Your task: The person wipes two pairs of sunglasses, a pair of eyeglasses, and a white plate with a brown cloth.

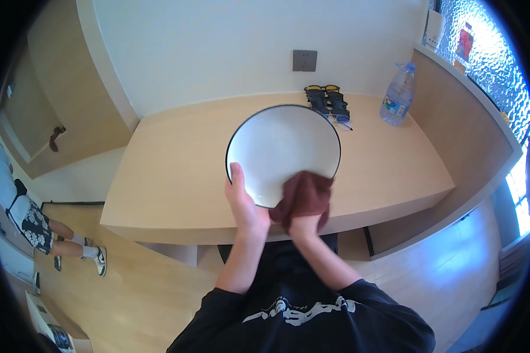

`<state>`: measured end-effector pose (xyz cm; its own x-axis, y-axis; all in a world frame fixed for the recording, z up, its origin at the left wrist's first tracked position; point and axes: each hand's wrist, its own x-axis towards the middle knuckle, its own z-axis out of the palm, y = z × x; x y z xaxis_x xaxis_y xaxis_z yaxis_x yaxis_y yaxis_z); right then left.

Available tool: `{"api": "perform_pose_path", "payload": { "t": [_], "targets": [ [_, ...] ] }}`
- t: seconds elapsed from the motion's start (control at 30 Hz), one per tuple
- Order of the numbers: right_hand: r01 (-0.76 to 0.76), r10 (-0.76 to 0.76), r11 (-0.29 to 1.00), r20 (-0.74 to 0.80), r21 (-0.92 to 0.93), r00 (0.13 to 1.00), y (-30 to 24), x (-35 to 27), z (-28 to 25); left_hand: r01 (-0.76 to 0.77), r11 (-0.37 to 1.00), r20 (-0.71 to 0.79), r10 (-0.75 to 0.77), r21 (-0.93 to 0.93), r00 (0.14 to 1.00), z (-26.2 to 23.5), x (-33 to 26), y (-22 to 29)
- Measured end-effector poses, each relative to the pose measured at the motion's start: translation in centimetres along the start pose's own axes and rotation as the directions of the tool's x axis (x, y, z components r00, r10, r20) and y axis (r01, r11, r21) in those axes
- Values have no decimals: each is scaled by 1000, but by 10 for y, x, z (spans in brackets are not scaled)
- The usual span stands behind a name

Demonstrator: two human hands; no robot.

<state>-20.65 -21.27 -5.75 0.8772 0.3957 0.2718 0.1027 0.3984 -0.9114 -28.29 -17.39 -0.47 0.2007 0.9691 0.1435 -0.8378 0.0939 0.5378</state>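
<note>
A round white plate with a thin dark rim is held up above the near part of the desk, its inner face toward me. My left hand grips its lower left edge, the thumb lying on the inner face and the other fingers hidden behind. Against the lower right of the plate, my right hand holds a dark brown cloth. The cloth covers the fingers of that hand and part of the rim.
The light wood desk bears several pairs of glasses at the back and a large clear plastic bottle at the right. A wall socket sits above. A raised side panel bounds the right. Another person stands at far left.
</note>
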Motion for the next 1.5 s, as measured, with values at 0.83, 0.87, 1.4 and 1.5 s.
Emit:
{"api": "perform_pose_path", "payload": {
  "t": [0.83, 0.87, 1.4, 1.5],
  "targets": [
    [-189, 119, 970, 383, 151, 916, -43, 27, 5, 179, 983, 44, -177, -46, 983, -41, 17, 20],
    [-180, 128, 977, 364, 113, 922, -45, 36, -2, 176, 982, 143, -183, 62, 973, -43, 22, 31],
    [-269, 257, 963, 201, 32, 945, -32, 2, 12, 110, 982, -34, -117, -154, 993, -9, -4, 2],
    [-276, 312, 950, 438, -144, 843, -44, 14, 11, 112, 976, -57, -125, -189, 991, -19, 6, 10]
  ]
}}
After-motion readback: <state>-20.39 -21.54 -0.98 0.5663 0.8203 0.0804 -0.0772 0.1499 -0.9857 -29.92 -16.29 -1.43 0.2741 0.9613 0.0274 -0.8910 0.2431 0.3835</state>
